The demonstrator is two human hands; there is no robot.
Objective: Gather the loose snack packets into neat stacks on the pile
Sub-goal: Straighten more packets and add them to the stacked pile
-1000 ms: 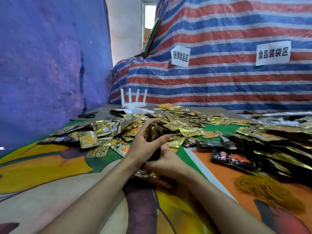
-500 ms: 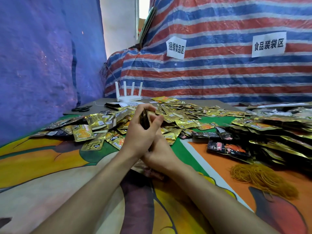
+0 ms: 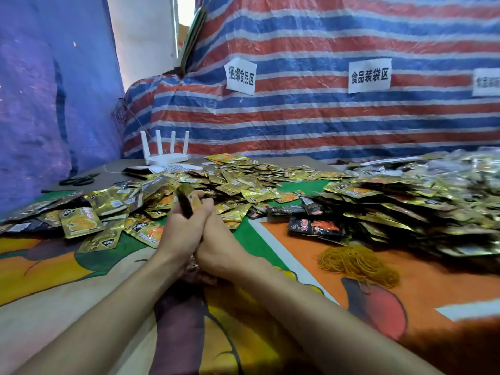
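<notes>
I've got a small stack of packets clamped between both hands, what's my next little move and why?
Probably set the stack on the gathered pile to your right. Your left hand and right hand hold it edge-on and it looks aligned, while loose packets lie scattered behind.

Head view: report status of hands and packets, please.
Left hand and right hand both grip thin upright stack of gold foil snack packets. Loose gold foil packets lie beyond. Nothing blocks.

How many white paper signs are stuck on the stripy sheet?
3, all on the striped tarp: the left sign, the middle sign, and the right sign, cut off by the picture's edge. More may hang beyond view.
</notes>
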